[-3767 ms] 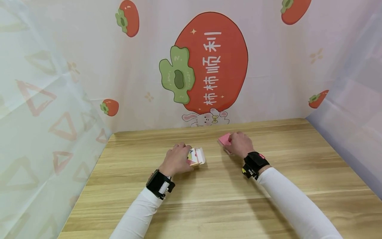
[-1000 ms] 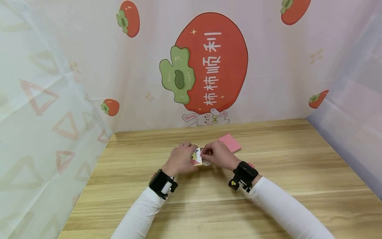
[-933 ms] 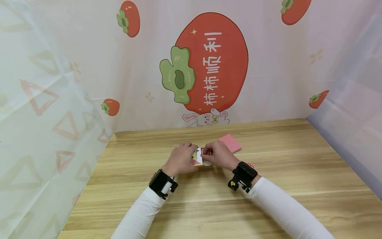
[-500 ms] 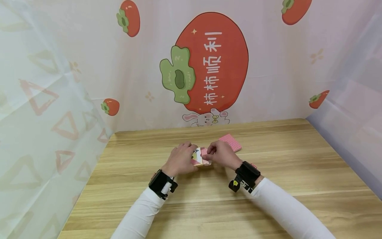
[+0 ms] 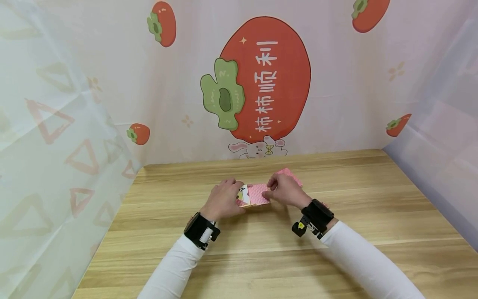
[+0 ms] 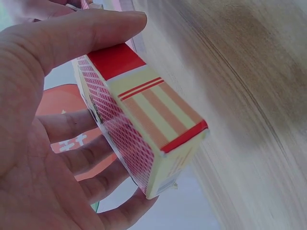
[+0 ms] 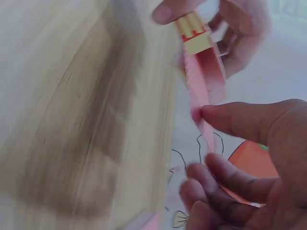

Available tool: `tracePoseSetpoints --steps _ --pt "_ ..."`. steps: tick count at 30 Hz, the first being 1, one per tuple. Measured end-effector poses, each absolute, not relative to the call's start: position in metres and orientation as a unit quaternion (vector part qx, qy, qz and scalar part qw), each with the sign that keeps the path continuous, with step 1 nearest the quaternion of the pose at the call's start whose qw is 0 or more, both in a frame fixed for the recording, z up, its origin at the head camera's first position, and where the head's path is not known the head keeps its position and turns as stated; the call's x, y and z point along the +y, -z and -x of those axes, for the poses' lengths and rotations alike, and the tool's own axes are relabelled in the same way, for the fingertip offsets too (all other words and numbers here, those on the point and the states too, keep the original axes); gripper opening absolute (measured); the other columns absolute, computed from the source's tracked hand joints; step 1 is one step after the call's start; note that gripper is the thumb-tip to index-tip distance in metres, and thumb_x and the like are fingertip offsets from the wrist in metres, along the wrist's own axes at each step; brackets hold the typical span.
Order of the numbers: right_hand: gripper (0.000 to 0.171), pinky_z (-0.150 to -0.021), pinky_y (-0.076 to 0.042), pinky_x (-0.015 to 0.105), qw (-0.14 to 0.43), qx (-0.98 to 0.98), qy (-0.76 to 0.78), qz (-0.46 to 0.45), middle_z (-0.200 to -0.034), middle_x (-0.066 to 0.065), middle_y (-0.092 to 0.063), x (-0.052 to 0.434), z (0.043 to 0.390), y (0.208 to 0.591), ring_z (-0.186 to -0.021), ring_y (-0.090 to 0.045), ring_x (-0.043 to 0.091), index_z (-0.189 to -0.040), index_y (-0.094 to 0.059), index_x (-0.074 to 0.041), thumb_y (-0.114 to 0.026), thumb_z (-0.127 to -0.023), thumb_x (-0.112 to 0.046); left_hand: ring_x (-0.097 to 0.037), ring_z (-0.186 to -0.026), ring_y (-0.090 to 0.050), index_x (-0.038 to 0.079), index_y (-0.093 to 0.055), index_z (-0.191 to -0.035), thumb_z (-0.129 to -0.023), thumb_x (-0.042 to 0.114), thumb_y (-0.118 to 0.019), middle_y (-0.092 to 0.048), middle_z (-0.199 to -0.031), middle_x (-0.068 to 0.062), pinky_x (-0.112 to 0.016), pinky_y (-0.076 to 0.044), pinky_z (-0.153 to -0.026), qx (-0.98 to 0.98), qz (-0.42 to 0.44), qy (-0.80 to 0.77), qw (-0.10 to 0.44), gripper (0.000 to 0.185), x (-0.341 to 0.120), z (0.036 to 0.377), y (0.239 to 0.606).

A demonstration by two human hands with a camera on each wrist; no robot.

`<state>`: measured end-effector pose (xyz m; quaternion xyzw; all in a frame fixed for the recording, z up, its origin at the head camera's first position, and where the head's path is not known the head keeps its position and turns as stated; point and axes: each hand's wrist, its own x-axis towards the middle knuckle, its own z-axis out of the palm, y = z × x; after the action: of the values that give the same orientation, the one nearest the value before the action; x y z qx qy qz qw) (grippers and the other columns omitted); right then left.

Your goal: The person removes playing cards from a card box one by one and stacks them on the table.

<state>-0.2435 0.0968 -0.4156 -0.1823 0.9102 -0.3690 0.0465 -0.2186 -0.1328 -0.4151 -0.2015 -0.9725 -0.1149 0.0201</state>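
From the head view, the left hand (image 5: 223, 200) holds a card box (image 5: 242, 196) low over the wooden surface (image 5: 261, 249) near its middle, with the box's open end turned toward the right hand (image 5: 284, 191), so that cards can slide straight out sideways. The right hand pinches the far end of a red-backed bunch of cards (image 5: 258, 194) that sticks halfway out of the box; its grip is closed on the cards between thumb and fingers. Just behind the right hand lies a pile of cards (image 5: 291, 176) face down on the surface, within easy reach, partly hidden by the hand. A backdrop (image 5: 261, 79) with a big orange fruit print stands behind the surface. In the left wrist view, the box (image 6: 144, 129) lies across the left hand's (image 6: 53, 143) palm, thumb pressed along its top edge and fingers curled under its patterned face, a firm clasp that steadies the box just above the surface (image 6: 249, 96). In the right wrist view, which is blurred, the cards (image 7: 201, 103) run from the box (image 7: 194, 36) down to the right hand (image 7: 249, 158), where the thumb tip presses on their edge and the fingers curl below; the grip is tight on the cards, though how many it holds cannot be told.
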Motion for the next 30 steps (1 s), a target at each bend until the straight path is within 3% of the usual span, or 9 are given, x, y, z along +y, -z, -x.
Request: tracePoseSetpoints --steps 4,8,14,30 --pt "0.037 -0.093 -0.049 0.044 -0.009 0.915 0.301 0.267 -0.112 0.009 -0.066 0.089 0.240 0.412 -0.109 -0.059 0.030 -0.106 -0.069 -0.007 -0.089 -0.079 -0.023 -0.029 -0.109 -0.056 0.007 -0.063 -0.132 -0.069 0.029 -0.090 -0.061 -0.119 -0.010 -0.051 -0.049 -0.089 -0.972 0.202 0.116 0.018 0.073 -0.133 0.219 0.415" --pt "0.037 -0.105 -0.043 0.049 -0.011 0.902 0.233 0.364 -0.126 0.010 -0.063 0.082 0.238 0.408 -0.123 -0.054 0.031 -0.110 -0.072 -0.011 -0.088 -0.078 -0.020 -0.029 -0.108 -0.056 0.007 -0.063 -0.132 -0.069 0.030 -0.092 -0.061 -0.117 -0.009 -0.051 -0.049 -0.087 -0.971 0.209 0.111 0.017 0.073 -0.133 0.219 0.415" --pt "0.031 -0.104 -0.045 0.046 0.005 0.887 0.193 0.420 -0.126 0.009 -0.063 0.079 0.239 0.407 -0.120 -0.057 0.028 -0.107 -0.075 -0.012 -0.088 -0.079 -0.018 -0.028 -0.104 -0.055 0.008 -0.063 -0.131 -0.069 0.030 -0.092 -0.060 -0.112 -0.007 -0.050 -0.049 -0.083 -0.970 0.216 0.111 0.014 0.072 -0.133 0.219 0.417" --pt "0.037 -0.096 -0.050 0.039 0.026 0.901 0.168 0.400 -0.116 0.005 -0.064 0.090 0.242 0.407 -0.110 -0.057 0.023 -0.108 -0.077 -0.014 -0.091 -0.075 -0.023 -0.027 -0.106 -0.054 0.008 -0.064 -0.131 -0.068 0.030 -0.094 -0.060 -0.115 -0.009 -0.049 -0.048 -0.088 -0.968 0.220 0.123 0.008 0.073 -0.131 0.219 0.417"
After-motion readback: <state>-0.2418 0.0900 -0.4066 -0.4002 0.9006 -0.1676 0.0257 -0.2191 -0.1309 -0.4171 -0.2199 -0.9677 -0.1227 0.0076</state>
